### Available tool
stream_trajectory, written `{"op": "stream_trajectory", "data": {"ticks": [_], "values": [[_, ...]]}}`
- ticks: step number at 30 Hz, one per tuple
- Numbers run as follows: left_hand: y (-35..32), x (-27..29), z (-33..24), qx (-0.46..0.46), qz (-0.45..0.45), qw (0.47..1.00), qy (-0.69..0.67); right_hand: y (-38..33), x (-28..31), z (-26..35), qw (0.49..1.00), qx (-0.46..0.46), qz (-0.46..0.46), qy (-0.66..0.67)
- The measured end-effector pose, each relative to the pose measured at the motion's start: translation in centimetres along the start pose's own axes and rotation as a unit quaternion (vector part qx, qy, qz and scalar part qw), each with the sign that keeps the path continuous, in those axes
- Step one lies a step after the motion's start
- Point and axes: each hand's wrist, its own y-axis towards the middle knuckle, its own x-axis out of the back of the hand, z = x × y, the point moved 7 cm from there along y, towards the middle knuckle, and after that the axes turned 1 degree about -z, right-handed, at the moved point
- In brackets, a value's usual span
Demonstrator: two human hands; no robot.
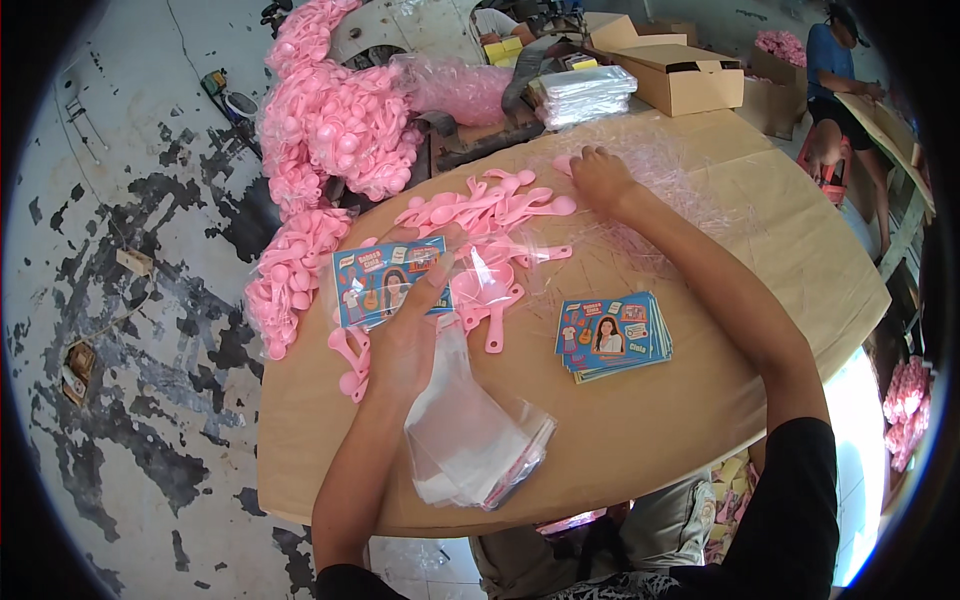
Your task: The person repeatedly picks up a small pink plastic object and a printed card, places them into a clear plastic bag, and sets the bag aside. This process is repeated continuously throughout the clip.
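My left hand point(405, 345) is closed on a blue printed card point(375, 275) that seems to lie in a clear plastic bag. Under and beyond it lie pink plastic measuring scoops point(492, 285) and a heap of pink plastic spoons point(470, 208). At the far side of the table, my right hand point(603, 182) has its fingers curled, with a pink spoon end point(563, 164) showing at the fingertips. The rest of that piece is hidden. Thin clear-pink plastic strips point(670, 205) spread around this hand. Near my left forearm rests a stack of clear bags point(475, 440).
A stack of blue cards point(612, 338) sits on the brown-covered table point(700, 400), right of the middle. Bulging bags of pink spoons point(345, 125) hang over the far left edge. Plastic-wrapped packs point(583, 95) and a cardboard box point(685, 80) stand behind. Another person point(840, 70) sits far right.
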Motion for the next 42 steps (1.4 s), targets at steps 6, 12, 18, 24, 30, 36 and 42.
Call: {"op": "stream_trajectory", "data": {"ticks": [6,12,18,24,30,36,42], "values": [[-0.1,0.2,0.0,0.014,-0.021,1.000,0.011,-0.3,0.3,0.5,0.991,-0.034,0.098,-0.079],[-0.3,0.3,-0.3,0.010,-0.024,1.000,0.011,0.0,2.8,-0.7,0.995,-0.079,0.060,0.019],[0.0,0.2,-0.4,0.012,-0.020,1.000,-0.003,1.5,11.7,-4.5,0.971,-0.010,-0.122,0.204],[0.3,1.2,-0.3,0.004,-0.050,0.999,-0.010,0.2,17.5,-2.7,0.941,0.086,-0.078,0.317],[1.1,4.5,-0.3,-0.004,-0.107,0.991,-0.080,-3.8,17.5,3.7,0.858,0.114,0.069,0.496],[0.7,3.0,-1.3,-0.015,-0.092,0.989,-0.118,-8.2,15.7,5.0,0.820,0.062,0.046,0.567],[0.7,2.4,-0.8,-0.003,-0.084,0.986,-0.146,-10.2,16.8,6.5,0.777,0.054,-0.007,0.627]]}}
